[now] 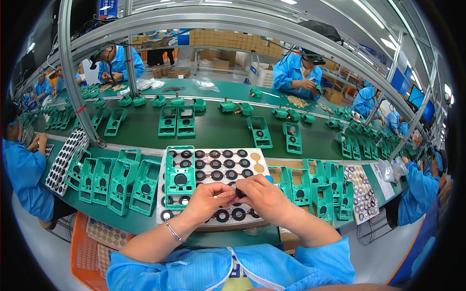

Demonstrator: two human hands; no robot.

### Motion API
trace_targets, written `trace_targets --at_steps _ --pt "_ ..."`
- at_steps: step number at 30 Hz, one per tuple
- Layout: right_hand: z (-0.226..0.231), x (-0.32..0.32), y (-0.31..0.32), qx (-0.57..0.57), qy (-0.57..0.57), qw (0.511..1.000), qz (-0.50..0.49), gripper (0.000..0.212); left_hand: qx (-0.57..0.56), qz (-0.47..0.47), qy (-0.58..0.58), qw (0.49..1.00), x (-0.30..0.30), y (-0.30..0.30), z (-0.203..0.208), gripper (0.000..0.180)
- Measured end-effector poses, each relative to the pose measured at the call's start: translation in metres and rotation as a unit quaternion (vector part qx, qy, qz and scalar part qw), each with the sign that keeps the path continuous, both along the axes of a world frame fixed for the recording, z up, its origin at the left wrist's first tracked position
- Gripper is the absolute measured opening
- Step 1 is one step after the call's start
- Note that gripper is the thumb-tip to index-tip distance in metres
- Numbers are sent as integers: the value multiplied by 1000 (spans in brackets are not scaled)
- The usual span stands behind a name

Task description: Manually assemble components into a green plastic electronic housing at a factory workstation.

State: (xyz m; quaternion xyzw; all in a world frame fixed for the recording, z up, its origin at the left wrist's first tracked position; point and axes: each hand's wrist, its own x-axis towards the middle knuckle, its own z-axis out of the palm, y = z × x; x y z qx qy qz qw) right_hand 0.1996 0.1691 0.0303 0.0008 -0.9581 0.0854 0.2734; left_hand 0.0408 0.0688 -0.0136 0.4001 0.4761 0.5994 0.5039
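Over a white tray [259,154] of round black speakers with reddish wires, my two hands meet. Between the fingertips of my right hand [267,196] is a small black round speaker [240,193], partly covered by the fingers. My left hand [206,202] is closed in a pinch just beside it; what is in the pinch is too small to make out, perhaps a thin wire. A green plastic housing [171,182] with a dark round part in it lies on the tray's left side, close to my left hand.
Green housings [144,189] stand left of the tray, with more housings [301,186] to its right. Beyond runs a dark green conveyor belt [213,131] carrying housings. A metal frame [73,72] rises at left. Co-workers [297,72] sit opposite and at both sides. An orange crate [82,252] stands lower left.
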Motion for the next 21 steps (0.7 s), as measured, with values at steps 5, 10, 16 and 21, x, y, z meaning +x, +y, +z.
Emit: trace_targets --at_steps 5,10,16,21 --pt "-3 11 2 -39 -2 999 -31 41 -4 -14 41 999 6 7 2 12" --pt "-12 28 13 -158 6 985 -63 39 -22 -24 8 999 15 19 5 14" --pt "-29 55 50 -517 310 797 -27 30 -20 28 393 919 16 63 22 11" --pt "-28 64 50 -562 321 762 -8 29 71 50 674 733 20 130 8 10"
